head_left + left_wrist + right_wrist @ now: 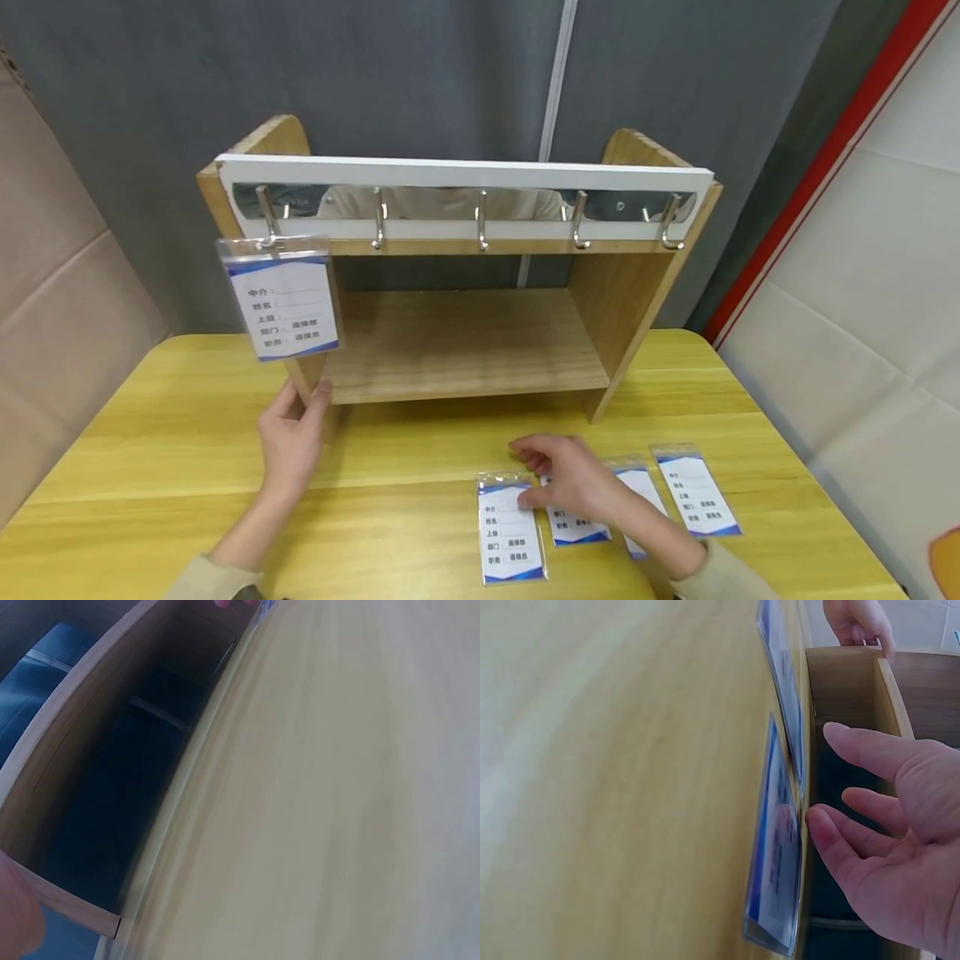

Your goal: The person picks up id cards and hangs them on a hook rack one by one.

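Observation:
A small wooden shelf [465,337] with a white hook rail [465,172] stands on the table. My left hand [291,442] grips the lower part of its left side panel, thumb at the front edge; that hand [860,621] also shows at the top of the right wrist view. From the leftmost hook [266,215] hangs a clear-sleeved badge [288,310]. Over the row of badges on the table, my right hand [576,485] hovers with fingers loosely bent and nothing held. It partly covers one badge [576,532], beside the leftmost lying badge [512,537].
To the right lie two more badges, one [637,487] partly behind my right forearm and another [696,493] near the table's right side. Several bare metal hooks [482,221] line the rail. A grey curtain [420,75] hangs behind the shelf on the yellow wood-grain table [165,450].

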Demonstrator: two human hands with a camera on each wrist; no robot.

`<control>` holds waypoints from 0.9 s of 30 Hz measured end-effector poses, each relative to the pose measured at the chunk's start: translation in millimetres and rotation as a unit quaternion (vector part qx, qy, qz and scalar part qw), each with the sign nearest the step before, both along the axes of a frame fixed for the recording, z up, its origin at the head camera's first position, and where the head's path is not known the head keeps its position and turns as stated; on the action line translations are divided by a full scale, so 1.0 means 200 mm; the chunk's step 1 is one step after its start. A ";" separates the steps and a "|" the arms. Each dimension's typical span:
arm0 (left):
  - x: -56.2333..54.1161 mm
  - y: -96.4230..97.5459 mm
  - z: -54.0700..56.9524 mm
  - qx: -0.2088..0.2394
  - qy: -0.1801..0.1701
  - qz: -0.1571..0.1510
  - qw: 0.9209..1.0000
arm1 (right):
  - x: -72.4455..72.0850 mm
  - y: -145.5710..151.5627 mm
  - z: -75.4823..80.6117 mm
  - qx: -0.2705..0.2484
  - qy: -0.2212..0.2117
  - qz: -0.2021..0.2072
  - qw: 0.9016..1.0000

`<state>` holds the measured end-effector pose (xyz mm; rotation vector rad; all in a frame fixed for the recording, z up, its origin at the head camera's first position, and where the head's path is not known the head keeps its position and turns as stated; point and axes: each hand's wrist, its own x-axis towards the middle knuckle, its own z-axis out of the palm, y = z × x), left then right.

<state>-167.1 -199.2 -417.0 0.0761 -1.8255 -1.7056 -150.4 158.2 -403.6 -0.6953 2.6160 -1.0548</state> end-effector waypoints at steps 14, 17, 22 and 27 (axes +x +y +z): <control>0.00 0.00 0.00 0.009 -0.001 0.000 1.000 | 0.03 -0.01 -0.04 0.036 0.023 0.002 0.999; 0.00 0.01 0.00 0.013 -0.002 0.000 1.000 | 0.04 -0.02 -0.04 0.046 0.033 0.006 0.998; 0.01 0.02 0.01 0.016 -0.010 0.004 1.000 | 0.04 -0.02 -0.03 0.064 0.039 0.007 0.997; 0.01 0.02 0.01 0.012 -0.024 0.012 1.000 | 0.03 -0.04 -0.02 0.076 0.031 0.010 0.997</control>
